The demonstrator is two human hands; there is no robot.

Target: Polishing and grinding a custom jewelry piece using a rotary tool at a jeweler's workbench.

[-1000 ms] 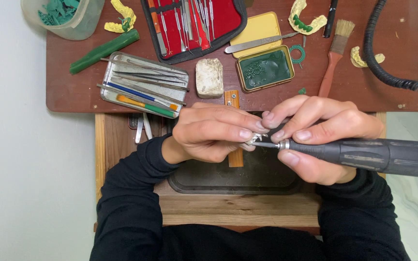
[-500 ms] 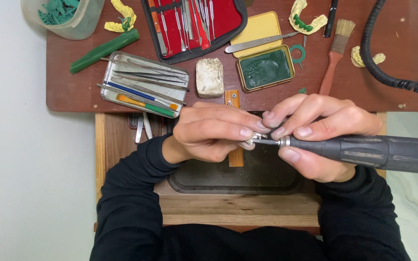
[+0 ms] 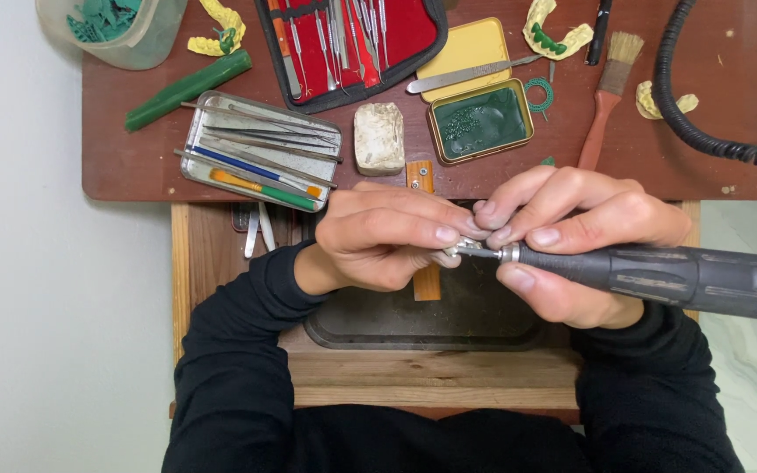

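From the head camera, the right hand (image 3: 584, 241) wraps its fingers around a dark grinding tool (image 3: 659, 273), steadying its tip. The left hand (image 3: 387, 235) pinches a small silvery piece (image 3: 450, 254) against that tip, above the dark tray (image 3: 422, 320) that could catch dust.

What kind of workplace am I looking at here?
Probably a dental technician's bench: yellow plaster jaw casts lie on the brown worktop, a red case of steel hand instruments is open, and the right hand holds a grey rotary handpiece.
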